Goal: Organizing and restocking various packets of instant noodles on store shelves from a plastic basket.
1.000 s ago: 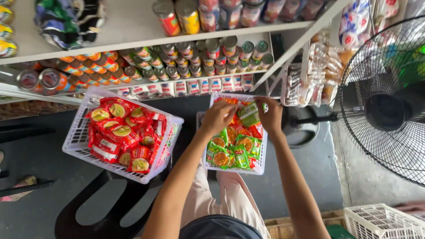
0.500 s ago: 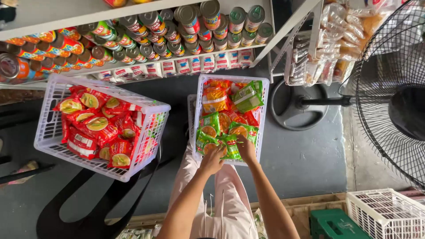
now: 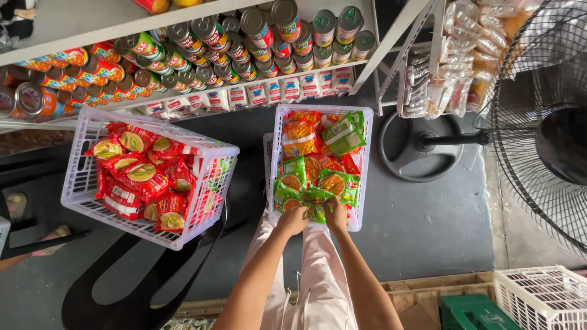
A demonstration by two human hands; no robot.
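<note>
Both hands, left hand (image 3: 293,220) and right hand (image 3: 335,214), grip a green packet (image 3: 316,211) between them.

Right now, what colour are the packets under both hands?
Green packets, orange pictures, seen from the head view.

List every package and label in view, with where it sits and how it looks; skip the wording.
Green and orange packets: flat pouches in the white basket under the left hand and right hand.
Red packets: flat pouches with round yellow pictures, in the left white basket.
Cans: cylinders, red, orange and green labels, on the shelves.
Shelf labels: small white-and-red tags along the shelf edge.
Clear bags: hanging on the right rack.
</note>
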